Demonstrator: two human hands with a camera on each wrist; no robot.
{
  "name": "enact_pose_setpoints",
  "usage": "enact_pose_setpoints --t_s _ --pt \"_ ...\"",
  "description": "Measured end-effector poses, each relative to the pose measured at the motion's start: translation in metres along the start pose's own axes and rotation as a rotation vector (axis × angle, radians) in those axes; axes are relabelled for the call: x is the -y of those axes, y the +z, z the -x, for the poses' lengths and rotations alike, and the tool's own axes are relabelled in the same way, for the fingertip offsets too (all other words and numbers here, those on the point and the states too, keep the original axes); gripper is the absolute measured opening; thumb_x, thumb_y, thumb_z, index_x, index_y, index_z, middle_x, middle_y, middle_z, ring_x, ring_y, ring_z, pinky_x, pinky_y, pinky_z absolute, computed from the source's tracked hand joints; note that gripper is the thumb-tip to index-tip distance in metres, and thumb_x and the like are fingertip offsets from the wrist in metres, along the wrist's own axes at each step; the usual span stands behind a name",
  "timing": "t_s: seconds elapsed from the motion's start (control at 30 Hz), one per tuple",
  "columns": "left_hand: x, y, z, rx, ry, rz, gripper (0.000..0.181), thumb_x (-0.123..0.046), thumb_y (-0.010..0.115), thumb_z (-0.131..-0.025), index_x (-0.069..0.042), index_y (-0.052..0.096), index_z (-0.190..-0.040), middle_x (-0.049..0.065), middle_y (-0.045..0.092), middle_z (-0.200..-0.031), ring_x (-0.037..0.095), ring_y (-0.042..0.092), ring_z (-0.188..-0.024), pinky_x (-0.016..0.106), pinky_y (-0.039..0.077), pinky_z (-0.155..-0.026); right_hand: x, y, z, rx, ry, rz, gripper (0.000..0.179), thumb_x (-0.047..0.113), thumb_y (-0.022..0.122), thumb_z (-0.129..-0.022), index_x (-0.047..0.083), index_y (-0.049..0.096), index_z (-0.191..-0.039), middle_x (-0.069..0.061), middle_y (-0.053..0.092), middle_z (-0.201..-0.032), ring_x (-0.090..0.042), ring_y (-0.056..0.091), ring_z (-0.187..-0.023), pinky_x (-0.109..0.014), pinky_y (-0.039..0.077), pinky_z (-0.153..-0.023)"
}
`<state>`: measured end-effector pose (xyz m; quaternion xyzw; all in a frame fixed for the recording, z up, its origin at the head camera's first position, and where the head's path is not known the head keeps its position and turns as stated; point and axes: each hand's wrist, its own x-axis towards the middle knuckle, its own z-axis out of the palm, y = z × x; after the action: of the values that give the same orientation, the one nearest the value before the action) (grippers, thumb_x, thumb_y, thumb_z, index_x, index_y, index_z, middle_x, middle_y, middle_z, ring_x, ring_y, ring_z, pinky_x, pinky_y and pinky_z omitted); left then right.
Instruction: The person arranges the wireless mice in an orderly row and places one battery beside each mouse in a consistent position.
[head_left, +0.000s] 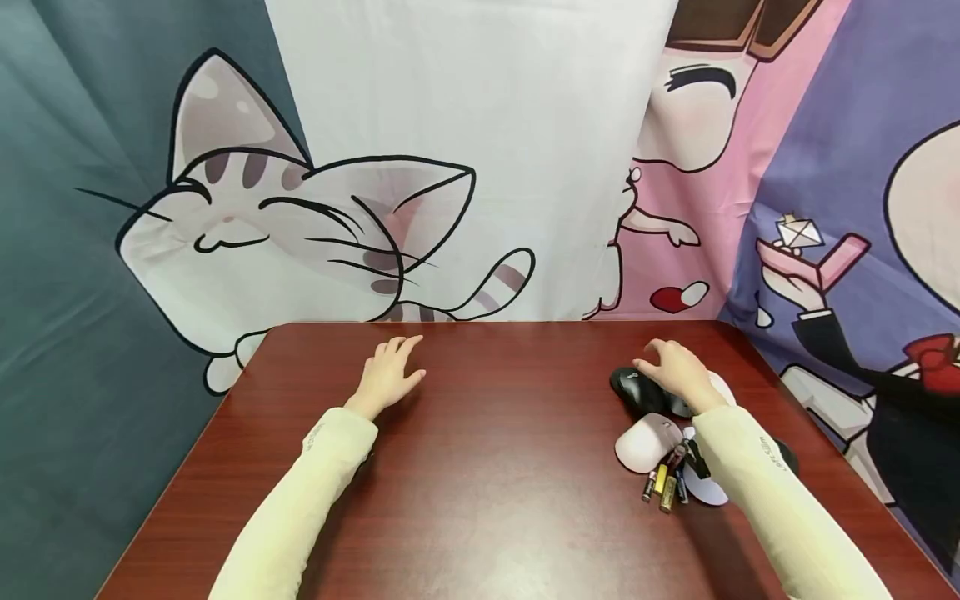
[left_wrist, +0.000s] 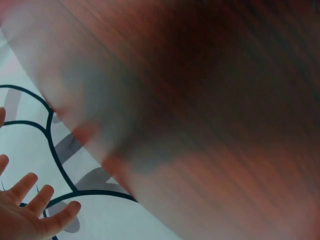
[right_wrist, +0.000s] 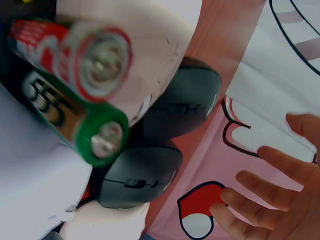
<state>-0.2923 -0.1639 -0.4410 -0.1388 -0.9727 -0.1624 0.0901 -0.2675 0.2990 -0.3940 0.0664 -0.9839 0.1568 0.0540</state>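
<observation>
My left hand (head_left: 384, 377) is over the left part of the brown table, fingers relaxed and spread, holding nothing. Those same fingers (left_wrist: 62, 218) show spread in the left wrist view. On the right side, my right hand (head_left: 678, 372) hovers over a group of computer mice, its fingers extended with nothing in them. A black mouse (head_left: 636, 392) lies just left of it, and a white mouse (head_left: 647, 443) sits nearer the front. Several batteries (head_left: 667, 492) are bunched beside the white mouse. Close up in the right wrist view are a red-and-white battery (right_wrist: 65, 55) and a green-ended battery (right_wrist: 70, 117).
The dark red-brown table (head_left: 487, 467) ends at a hanging cloth (head_left: 480, 83) printed with a cartoon cat. More mice lie partly hidden beneath the right hand and sleeve (head_left: 772, 492), among them a second black mouse (right_wrist: 142, 175).
</observation>
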Motion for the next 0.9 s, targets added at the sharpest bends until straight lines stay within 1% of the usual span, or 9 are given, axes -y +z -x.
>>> enact_pose_setpoints --t_s 0.1,0.27,0.33,0.4,0.47,0.6,0.67,0.73,0.9 --pt "0.003 -0.001 0.004 -0.029 0.004 0.016 0.062 -0.029 0.064 -0.087 -0.017 0.039 -0.142 0.020 0.045 -0.135 0.043 0.043 -0.122 0.060 0.042 -0.087 0.002 0.005 0.004 0.009 -0.032 -0.006 0.045 0.033 0.062 -0.087 -0.008 0.059 -0.107 -0.030 0.060 -0.102 -0.044 0.058 -0.093 -0.055 0.045 -0.083" --pt "0.005 -0.001 0.009 -0.062 0.016 0.030 0.061 -0.029 0.064 -0.087 -0.017 0.039 -0.141 0.020 0.045 -0.134 0.044 0.044 -0.120 0.060 0.042 -0.086 0.004 0.012 0.015 0.021 -0.030 -0.006 0.038 0.036 0.066 -0.084 -0.001 0.061 -0.090 -0.022 0.058 -0.090 -0.033 0.058 -0.079 -0.049 0.047 -0.071" --pt "0.004 -0.001 0.011 -0.078 0.023 0.042 0.061 -0.029 0.064 -0.087 -0.017 0.039 -0.141 0.020 0.046 -0.134 0.044 0.044 -0.120 0.060 0.042 -0.085 0.007 0.013 0.020 0.041 -0.031 0.000 0.038 0.037 0.066 -0.083 0.000 0.061 -0.087 -0.020 0.057 -0.087 -0.032 0.058 -0.076 -0.048 0.047 -0.068" --pt "0.003 -0.002 0.015 -0.088 0.029 0.051 0.060 -0.029 0.065 -0.087 -0.018 0.041 -0.140 0.020 0.046 -0.134 0.044 0.045 -0.119 0.060 0.043 -0.085 0.011 0.013 0.025 0.085 -0.024 0.012 0.039 0.038 0.066 -0.083 -0.001 0.060 -0.089 -0.021 0.057 -0.088 -0.032 0.058 -0.075 -0.047 0.046 -0.068" --pt "0.004 -0.003 0.019 -0.094 0.041 0.047 0.059 -0.028 0.065 -0.086 -0.016 0.042 -0.139 0.021 0.047 -0.133 0.044 0.045 -0.119 0.060 0.043 -0.084 0.015 0.012 0.030 0.146 -0.021 0.020 0.041 0.038 0.067 -0.083 -0.002 0.059 -0.093 -0.024 0.056 -0.092 -0.033 0.057 -0.075 -0.048 0.047 -0.068" --pt "0.007 -0.007 0.027 -0.094 0.061 0.022 0.057 -0.026 0.066 -0.086 -0.015 0.044 -0.138 0.022 0.047 -0.133 0.045 0.046 -0.118 0.061 0.043 -0.085 0.023 0.013 0.038 0.248 -0.015 0.034 0.044 0.039 0.068 -0.082 -0.001 0.057 -0.097 -0.027 0.053 -0.096 -0.038 0.056 -0.078 -0.049 0.046 -0.068" --pt "0.009 -0.009 0.031 -0.087 0.063 0.017 0.057 -0.026 0.066 -0.086 -0.014 0.045 -0.137 0.022 0.047 -0.133 0.045 0.046 -0.118 0.061 0.042 -0.086 0.024 0.016 0.042 0.269 -0.011 0.044 0.044 0.039 0.069 -0.081 -0.001 0.057 -0.098 -0.027 0.053 -0.097 -0.040 0.056 -0.079 -0.051 0.046 -0.070" --pt "0.009 -0.010 0.034 -0.076 0.068 0.016 0.057 -0.026 0.066 -0.086 -0.013 0.045 -0.137 0.022 0.046 -0.134 0.045 0.045 -0.119 0.061 0.042 -0.087 0.025 0.019 0.045 0.286 0.009 0.050 0.046 0.040 0.070 -0.081 -0.001 0.057 -0.100 -0.028 0.053 -0.098 -0.042 0.056 -0.082 -0.052 0.047 -0.070" --pt "0.005 -0.014 0.041 -0.054 0.088 0.033 0.057 -0.027 0.066 -0.086 -0.013 0.046 -0.137 0.022 0.045 -0.136 0.044 0.043 -0.122 0.062 0.040 -0.088 0.026 0.025 0.050 0.324 0.054 0.048 0.054 0.041 0.075 -0.075 -0.001 0.056 -0.104 -0.029 0.050 -0.104 -0.048 0.052 -0.090 -0.055 0.045 -0.070"
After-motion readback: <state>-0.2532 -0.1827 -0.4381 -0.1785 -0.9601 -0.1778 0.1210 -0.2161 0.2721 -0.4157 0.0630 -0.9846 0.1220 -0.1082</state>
